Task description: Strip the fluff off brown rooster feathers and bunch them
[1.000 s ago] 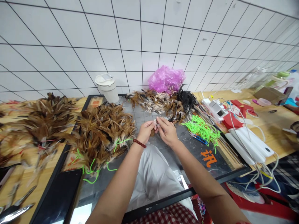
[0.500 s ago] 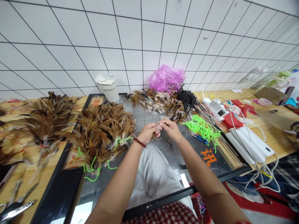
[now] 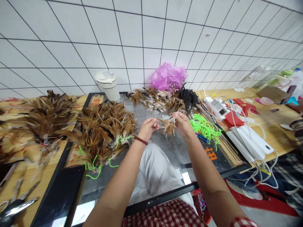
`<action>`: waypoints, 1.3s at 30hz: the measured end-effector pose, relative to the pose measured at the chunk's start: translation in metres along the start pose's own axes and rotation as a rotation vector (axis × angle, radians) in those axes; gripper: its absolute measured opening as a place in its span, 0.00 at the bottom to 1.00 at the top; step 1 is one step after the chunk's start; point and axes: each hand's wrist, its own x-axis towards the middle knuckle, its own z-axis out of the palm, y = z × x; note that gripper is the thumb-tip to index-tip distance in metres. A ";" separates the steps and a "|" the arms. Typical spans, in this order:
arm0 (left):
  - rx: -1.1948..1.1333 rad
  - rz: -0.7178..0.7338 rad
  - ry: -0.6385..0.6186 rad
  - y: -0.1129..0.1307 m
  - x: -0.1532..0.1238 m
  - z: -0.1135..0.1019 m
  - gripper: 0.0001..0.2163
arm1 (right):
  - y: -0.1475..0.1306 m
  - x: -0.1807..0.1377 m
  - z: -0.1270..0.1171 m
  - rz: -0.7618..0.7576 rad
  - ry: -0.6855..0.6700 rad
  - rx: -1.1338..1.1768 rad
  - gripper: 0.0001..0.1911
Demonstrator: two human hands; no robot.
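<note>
A small tuft of brown feathers (image 3: 169, 128) hangs over the glass tabletop between my two hands. My right hand (image 3: 182, 123) pinches its pale base. With fingertips together, my left hand (image 3: 149, 127) holds the thin tip at the other side. A beaded bracelet (image 3: 141, 140) circles my left wrist. Left of my hands lies a big pile of brown feathers (image 3: 106, 126) with green cord ends (image 3: 96, 171) sticking out. Behind them is a heap of pale and brown feathers (image 3: 153, 100), with black feathers (image 3: 188, 97) at its right. A tangle of green cord (image 3: 206, 127) lies beside my right hand.
A white lidded cup (image 3: 109, 86) and a pink plastic bag (image 3: 168, 76) stand near the tiled wall. White power strips and cables (image 3: 219, 107) crowd the right. More feathers (image 3: 48, 115) and scissors (image 3: 20, 201) are at the left. The table frame's black edge (image 3: 163, 197) crosses above my lap.
My hands were together and have moved apart, the right one going rightward and slightly up. The feather tuft, mostly hidden before, now shows between them.
</note>
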 end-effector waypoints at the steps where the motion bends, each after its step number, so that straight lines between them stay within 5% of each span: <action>1: -0.057 0.028 0.056 0.001 0.002 -0.001 0.12 | -0.001 -0.002 0.001 0.017 -0.056 -0.001 0.17; 5: -0.162 0.171 0.201 0.006 0.004 -0.002 0.13 | 0.002 -0.005 0.009 -0.025 -0.160 -0.053 0.16; 15: 0.237 0.014 -0.142 -0.017 -0.003 0.015 0.18 | 0.031 -0.004 0.024 -0.250 0.002 -0.549 0.12; 22: 0.220 -0.060 -0.151 -0.010 -0.006 0.014 0.18 | 0.033 -0.008 0.031 -0.239 0.057 -0.469 0.12; 30: 0.147 -0.099 -0.160 -0.004 -0.008 0.014 0.19 | 0.029 -0.010 0.032 -0.167 -0.099 -0.356 0.13; 39: 0.233 -0.135 -0.217 -0.005 -0.008 0.014 0.19 | 0.032 -0.008 0.036 -0.231 0.015 -0.377 0.12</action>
